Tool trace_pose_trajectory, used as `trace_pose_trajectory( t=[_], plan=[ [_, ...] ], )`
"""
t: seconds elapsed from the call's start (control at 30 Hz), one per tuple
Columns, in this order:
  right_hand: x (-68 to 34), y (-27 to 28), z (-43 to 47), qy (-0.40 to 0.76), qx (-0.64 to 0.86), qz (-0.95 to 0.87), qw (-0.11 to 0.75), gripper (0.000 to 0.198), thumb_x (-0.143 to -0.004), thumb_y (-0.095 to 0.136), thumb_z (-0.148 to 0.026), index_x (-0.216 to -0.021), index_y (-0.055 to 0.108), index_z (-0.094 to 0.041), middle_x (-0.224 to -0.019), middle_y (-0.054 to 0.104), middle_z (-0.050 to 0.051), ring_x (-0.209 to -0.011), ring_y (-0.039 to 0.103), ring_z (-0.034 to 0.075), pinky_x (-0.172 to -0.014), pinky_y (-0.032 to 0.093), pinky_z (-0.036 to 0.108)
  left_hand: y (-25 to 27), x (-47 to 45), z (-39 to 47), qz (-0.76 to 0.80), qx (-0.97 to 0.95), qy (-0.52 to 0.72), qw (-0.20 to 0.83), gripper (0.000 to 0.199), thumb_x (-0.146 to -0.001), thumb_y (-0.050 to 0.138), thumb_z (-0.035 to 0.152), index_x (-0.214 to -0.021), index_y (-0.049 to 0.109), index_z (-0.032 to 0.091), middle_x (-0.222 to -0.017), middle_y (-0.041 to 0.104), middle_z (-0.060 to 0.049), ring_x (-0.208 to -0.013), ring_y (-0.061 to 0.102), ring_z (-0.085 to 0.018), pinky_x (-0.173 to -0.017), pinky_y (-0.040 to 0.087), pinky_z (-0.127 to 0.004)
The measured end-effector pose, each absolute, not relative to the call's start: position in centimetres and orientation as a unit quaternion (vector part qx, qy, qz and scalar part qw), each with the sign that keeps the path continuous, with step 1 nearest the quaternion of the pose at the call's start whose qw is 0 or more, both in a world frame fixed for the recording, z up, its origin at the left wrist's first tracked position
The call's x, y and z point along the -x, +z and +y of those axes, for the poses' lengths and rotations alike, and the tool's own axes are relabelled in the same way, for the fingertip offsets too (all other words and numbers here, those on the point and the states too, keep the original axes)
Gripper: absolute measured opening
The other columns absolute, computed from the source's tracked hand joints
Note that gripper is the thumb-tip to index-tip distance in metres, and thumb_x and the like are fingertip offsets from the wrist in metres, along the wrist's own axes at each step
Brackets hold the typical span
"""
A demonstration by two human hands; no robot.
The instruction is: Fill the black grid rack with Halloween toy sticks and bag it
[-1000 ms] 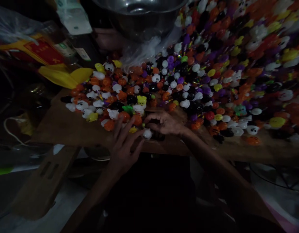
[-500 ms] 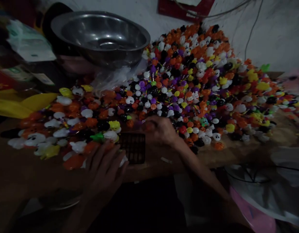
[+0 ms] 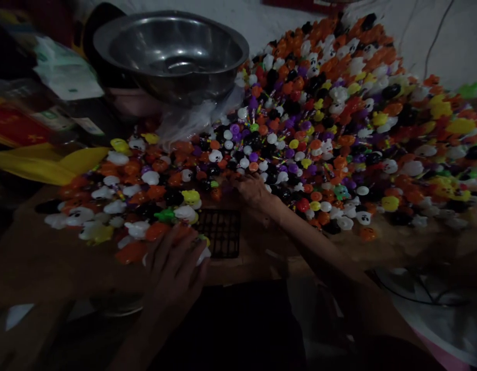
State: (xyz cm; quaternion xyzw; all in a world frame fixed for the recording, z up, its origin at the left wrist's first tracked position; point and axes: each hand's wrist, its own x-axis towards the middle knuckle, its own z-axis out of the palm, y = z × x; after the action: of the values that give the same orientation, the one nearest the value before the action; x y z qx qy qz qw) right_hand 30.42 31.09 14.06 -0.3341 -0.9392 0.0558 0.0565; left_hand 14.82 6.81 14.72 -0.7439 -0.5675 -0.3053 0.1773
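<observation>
My left hand (image 3: 178, 257) lies palm down over small plastic figures at the table's near edge, fingers stretched out. A white figure (image 3: 203, 254) shows beside its thumb side, and an orange figure (image 3: 159, 231) lies by the fingertips. Just right of this hand is a black plastic grid tray (image 3: 219, 233), its openings visible. Beyond the tray, my right hand (image 3: 254, 191) reaches to the front of a large heap of figures (image 3: 288, 139). Its fingers are curled together among orange and purple pieces; whatever they hold is too dark to make out.
A steel basin (image 3: 172, 85) stands at the back left with crumpled clear plastic (image 3: 192, 121) below it. Yellow material (image 3: 48, 164) lies at the left. A smaller spread of figures (image 3: 114, 206) covers the left of the wooden table (image 3: 25, 263). A wall (image 3: 408, 31) rises behind.
The view has shifted, so the scene sits further right and the basin a little higher. My right hand has moved slightly deeper toward the heap; my left hand stays over the same figures.
</observation>
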Motion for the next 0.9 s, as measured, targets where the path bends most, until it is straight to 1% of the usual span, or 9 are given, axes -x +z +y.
trace_pose_trajectory(
  t=[0.07, 0.17, 0.3, 0.37, 0.5, 0.6, 0.67, 0.73, 0.9],
  plan=[
    [-30.1, 13.8, 31.4, 0.043, 0.354, -0.934, 0.014, 0.038, -0.096, 0.048, -0.006, -0.126, 0.070, -0.014, -0.118, 0.073, 0.016, -0.115, 0.062, 0.029, -0.112, 0.033, 0.048, 14.7, -14.9, 6.8, -0.571, 0.741, -0.307, 0.175, 0.027, -0.091, 0.069, 0.013, -0.118, 0.067, 0.012, -0.123, 0.072, -0.018, -0.146, 0.047, -0.038, -0.121, 0.039, -0.054],
    [-30.2, 14.4, 31.3, 0.031, 0.352, -0.935, -0.014, 0.036, -0.101, 0.044, -0.012, -0.127, 0.069, -0.014, -0.126, 0.069, 0.018, -0.119, 0.060, 0.030, -0.111, 0.031, 0.049, 14.3, -14.8, 6.7, -0.574, 0.735, -0.316, 0.177, 0.026, -0.091, 0.070, 0.016, -0.117, 0.068, 0.014, -0.123, 0.073, -0.017, -0.145, 0.049, -0.038, -0.120, 0.040, -0.055],
    [-30.9, 15.6, 30.1, 0.018, 0.326, -0.944, 0.046, 0.031, -0.103, 0.048, -0.020, -0.126, 0.068, -0.016, -0.134, 0.064, 0.017, -0.121, 0.055, 0.031, -0.108, 0.032, 0.047, 13.8, -14.7, 6.6, -0.580, 0.726, -0.327, 0.173, 0.026, -0.092, 0.068, 0.017, -0.118, 0.068, 0.018, -0.123, 0.073, -0.014, -0.143, 0.051, -0.036, -0.118, 0.042, -0.054],
    [-31.5, 16.0, 29.2, 0.018, 0.314, -0.945, 0.088, 0.029, -0.104, 0.047, -0.023, -0.122, 0.067, -0.014, -0.128, 0.066, 0.016, -0.118, 0.054, 0.031, -0.104, 0.034, 0.046, 13.8, -14.7, 6.6, -0.578, 0.726, -0.332, 0.170, 0.027, -0.092, 0.068, 0.017, -0.119, 0.068, 0.019, -0.124, 0.072, -0.013, -0.143, 0.051, -0.036, -0.118, 0.042, -0.054],
    [-33.1, 15.7, 25.7, 0.049, 0.296, -0.945, 0.128, 0.017, -0.099, 0.052, -0.022, -0.108, 0.065, -0.015, -0.100, 0.071, 0.013, -0.105, 0.056, 0.030, -0.095, 0.039, 0.043, 13.9, -14.6, 6.6, -0.576, 0.728, -0.333, 0.164, 0.028, -0.092, 0.068, 0.017, -0.120, 0.068, 0.017, -0.125, 0.072, -0.015, -0.144, 0.050, -0.037, -0.119, 0.041, -0.057],
    [-34.9, 14.2, 22.0, 0.092, 0.293, -0.937, 0.169, 0.014, -0.095, 0.053, -0.018, -0.106, 0.062, -0.018, -0.093, 0.070, 0.010, -0.092, 0.059, 0.026, -0.083, 0.042, 0.038, 14.0, -14.6, 6.6, -0.583, 0.727, -0.330, 0.152, 0.031, -0.091, 0.069, 0.016, -0.122, 0.068, 0.018, -0.126, 0.072, -0.014, -0.145, 0.049, -0.036, -0.120, 0.040, -0.055],
    [-36.1, 13.0, 20.2, 0.133, 0.327, -0.924, 0.146, 0.016, -0.092, 0.053, -0.016, -0.105, 0.060, -0.022, -0.085, 0.069, 0.007, -0.076, 0.058, 0.023, -0.069, 0.040, 0.034, 14.1, -14.6, 6.6, -0.583, 0.729, -0.325, 0.154, 0.031, -0.091, 0.069, 0.016, -0.122, 0.068, 0.018, -0.125, 0.072, -0.014, -0.145, 0.049, -0.035, -0.121, 0.039, -0.054],
    [-37.0, 12.0, 19.4, 0.160, 0.382, -0.903, 0.112, 0.015, -0.089, 0.053, -0.013, -0.099, 0.057, -0.023, -0.079, 0.068, 0.005, -0.067, 0.057, 0.021, -0.062, 0.037, 0.032, 14.3, -14.7, 6.8, -0.577, 0.733, -0.322, 0.162, 0.032, -0.091, 0.069, 0.017, -0.122, 0.067, 0.015, -0.122, 0.073, -0.015, -0.145, 0.049, -0.036, -0.122, 0.039, -0.053],
    [-37.5, 11.6, 20.0, 0.153, 0.448, -0.873, 0.117, 0.009, -0.090, 0.048, -0.013, -0.092, 0.053, -0.020, -0.084, 0.067, 0.006, -0.072, 0.059, 0.019, -0.065, 0.039, 0.029, 15.0, -14.8, 7.1, -0.577, 0.738, -0.317, 0.148, 0.038, -0.093, 0.068, 0.017, -0.130, 0.063, 0.015, -0.120, 0.073, -0.014, -0.146, 0.048, -0.035, -0.120, 0.040, -0.053]
  ],
)
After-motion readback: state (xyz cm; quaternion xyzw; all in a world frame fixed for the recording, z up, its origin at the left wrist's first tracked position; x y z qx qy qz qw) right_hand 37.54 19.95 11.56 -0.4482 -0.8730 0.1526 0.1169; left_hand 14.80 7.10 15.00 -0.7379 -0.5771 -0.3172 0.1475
